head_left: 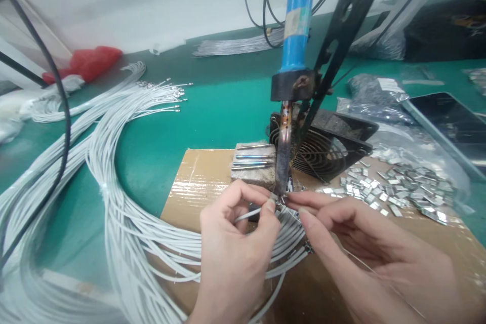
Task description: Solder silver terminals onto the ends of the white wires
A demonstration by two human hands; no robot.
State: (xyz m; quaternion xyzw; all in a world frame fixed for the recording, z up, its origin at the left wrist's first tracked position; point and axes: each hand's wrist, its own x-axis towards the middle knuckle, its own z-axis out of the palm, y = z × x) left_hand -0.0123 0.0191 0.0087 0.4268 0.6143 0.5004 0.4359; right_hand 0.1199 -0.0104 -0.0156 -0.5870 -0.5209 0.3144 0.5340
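Observation:
My left hand (239, 243) pinches the end of a white cable (248, 214) just under the tip of a soldering iron with a blue handle (296, 25). Close on its right, my right hand (364, 243) holds a thin solder wire (367, 267) between thumb and fingers; the wire trails down to the right. The dark lower end of the iron (282, 167) points down between both hands' fingertips. Beneath the hands lie more cable ends (290, 235). Fingertips partly hide the joint at the tip.
Large bundles of white cables (110, 162) curve across the left. A metal block (253, 164) sits on the cardboard (195, 177), beside a black fan (322, 147). Small metal plates (395, 187) are scattered at the right, near a phone (451, 121). A black stand (341, 25) rises behind the iron.

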